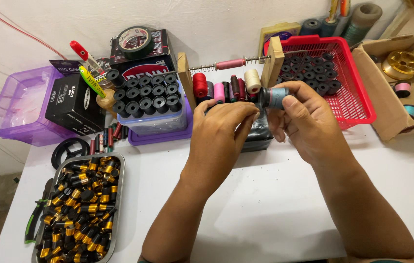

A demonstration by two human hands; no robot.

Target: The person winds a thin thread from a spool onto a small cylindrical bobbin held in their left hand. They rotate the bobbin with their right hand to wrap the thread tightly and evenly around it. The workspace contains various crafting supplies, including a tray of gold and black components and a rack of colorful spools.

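Note:
My right hand (pixel 303 119) grips a small black spool wound with grey-blue thread (pixel 272 97), held up in front of a wooden frame. My left hand (pixel 222 130) is beside it with fingertips pinched together close to the spool's left end, apparently on the thread; the thread itself is too fine to see. Behind my hands, a wooden rack (pixel 185 78) carries a metal rod with a spring and a pink sleeve (pixel 230 63). Under the rod stand several thread spools, red (pixel 199 84), pink and cream (pixel 252 80).
A metal tray (pixel 118 204) of black-and-gold parts sits at the front left, pliers (pixel 34 219) beside it. A clear tub of black spools (pixel 144 95), a purple bin (pixel 17 102), black boxes and a tape roll (pixel 135 41) stand behind. A red basket (pixel 355 92) and cardboard box (pixel 401 83) are at right.

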